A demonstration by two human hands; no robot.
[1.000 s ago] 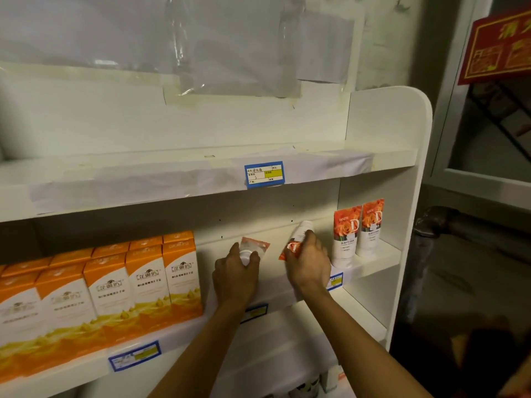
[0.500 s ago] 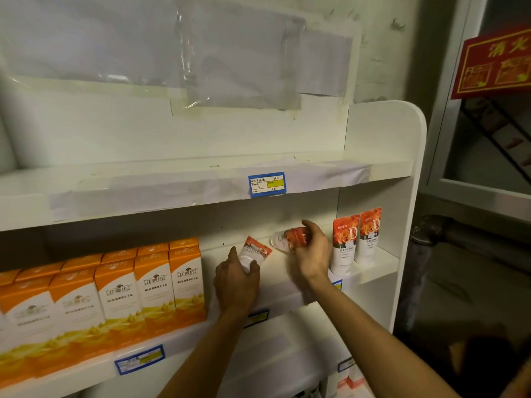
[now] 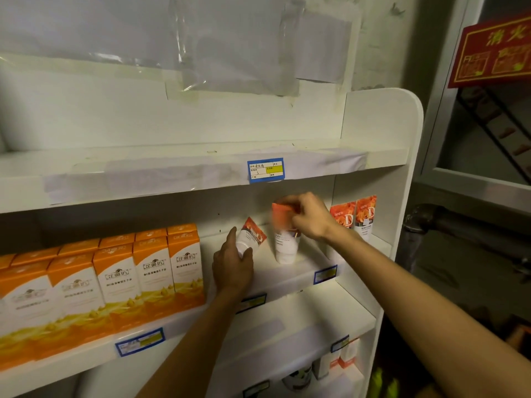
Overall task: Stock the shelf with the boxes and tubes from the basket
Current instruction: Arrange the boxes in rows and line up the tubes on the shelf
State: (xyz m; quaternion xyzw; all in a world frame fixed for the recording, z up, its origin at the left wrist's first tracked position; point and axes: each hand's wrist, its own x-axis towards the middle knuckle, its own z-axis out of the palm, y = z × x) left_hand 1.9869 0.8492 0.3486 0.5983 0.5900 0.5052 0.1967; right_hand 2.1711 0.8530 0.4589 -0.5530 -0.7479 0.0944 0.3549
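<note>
Head view takes in a white shelf unit [image 3: 382, 133] whose middle shelf [image 3: 287, 275] is the one being stocked. The largest stock on it is a row of orange-and-white boxes [image 3: 115, 280] at the left, standing upright, fronts outward and packed side by side, seemingly so the labels face a shopper and the row takes little room. At the far right of the same shelf two orange-and-white tubes [image 3: 355, 216] stand cap-down against the side panel, touching each other; that looks like the pattern the new tubes are meant to continue, filling the gap between boxes and tubes.

In that gap the right hand [image 3: 309, 218] has its fingers curled round the orange crimped end of an upright tube [image 3: 284, 239], whose white cap end appears to rest on the shelf; the tube is motion-blurred, so the exact contact cannot be told. Holding it by the top probably lets the hand set it plumb on its cap.

The left hand [image 3: 232, 265] grips the cap end of a second tube [image 3: 251, 235], tilted with its orange end leaning back and to the right, near the first tube but apart from it. It seems held ready to be stood up next.

The basket is not in view.
</note>
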